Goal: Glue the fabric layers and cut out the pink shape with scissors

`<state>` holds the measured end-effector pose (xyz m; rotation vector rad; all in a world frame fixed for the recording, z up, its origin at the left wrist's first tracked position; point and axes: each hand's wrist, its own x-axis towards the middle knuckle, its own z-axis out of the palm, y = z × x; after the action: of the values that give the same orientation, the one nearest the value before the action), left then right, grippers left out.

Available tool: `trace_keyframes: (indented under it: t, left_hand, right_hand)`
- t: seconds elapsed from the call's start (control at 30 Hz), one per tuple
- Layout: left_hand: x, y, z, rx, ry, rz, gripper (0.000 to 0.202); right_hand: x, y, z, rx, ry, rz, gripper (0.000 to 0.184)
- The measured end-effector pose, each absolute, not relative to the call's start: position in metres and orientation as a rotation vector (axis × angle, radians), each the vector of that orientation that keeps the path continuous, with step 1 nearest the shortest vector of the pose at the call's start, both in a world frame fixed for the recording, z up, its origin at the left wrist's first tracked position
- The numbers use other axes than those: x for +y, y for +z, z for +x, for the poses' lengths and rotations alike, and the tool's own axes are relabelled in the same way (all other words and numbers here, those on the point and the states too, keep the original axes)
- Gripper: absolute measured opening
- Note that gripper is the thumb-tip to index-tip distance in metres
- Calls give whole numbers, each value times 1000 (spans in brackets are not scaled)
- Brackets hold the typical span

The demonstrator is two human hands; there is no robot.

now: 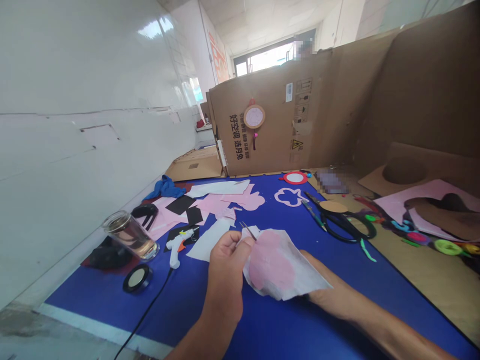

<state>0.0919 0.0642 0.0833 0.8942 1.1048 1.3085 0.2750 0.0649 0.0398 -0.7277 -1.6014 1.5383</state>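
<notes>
In the head view, the left hand [228, 265] pinched the upper left edge of a white sheet [305, 275] bearing a pink shape [272, 265], up above the counter [108, 312]. The right hand [320, 294] was mostly behind the sheet, so its grasp could not be told; thin blades [249, 231] stuck out past the sheet's upper left edge, by the left thumb, and that hand probably worked them. The step looked like trimming around the pink. To do it well, the sheet wanted to be kept taut, turned into the blades rather than chased with them, and the thumb kept clear of the edge; thin material would likely crease or tear if tugged.

To the left lay a glue gun [175, 254], its cord [152, 304] running to the near edge, where a sleeve could catch it. A tilted-looking glass [131, 234] of liquid seemed a spill risk near the scraps [163, 217]. To the right, big scissors [330, 230] lay beside a pencil [314, 216]. A cardboard wall [273, 140] closed off the far side.
</notes>
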Motion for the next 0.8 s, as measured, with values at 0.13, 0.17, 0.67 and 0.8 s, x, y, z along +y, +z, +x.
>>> trace_keyframes:
  t: [0.13,0.17,0.67,0.8]
  left_hand:
    - [63,88,95,1107,1338,891,32]
    - [63,88,95,1100,1345,888,32]
    - [63,82,93,1082,1333,884,31]
    - [63,81,93,1073,1338,887,32]
  right_hand:
    - [63,53,272,-1614,1557,-639,29]
    - [62,54,272,-1615,1549,-643,27]
    - [63,47,272,-1589,1572,-686,23]
    - [63,40,272,-1586,1560,-716,22]
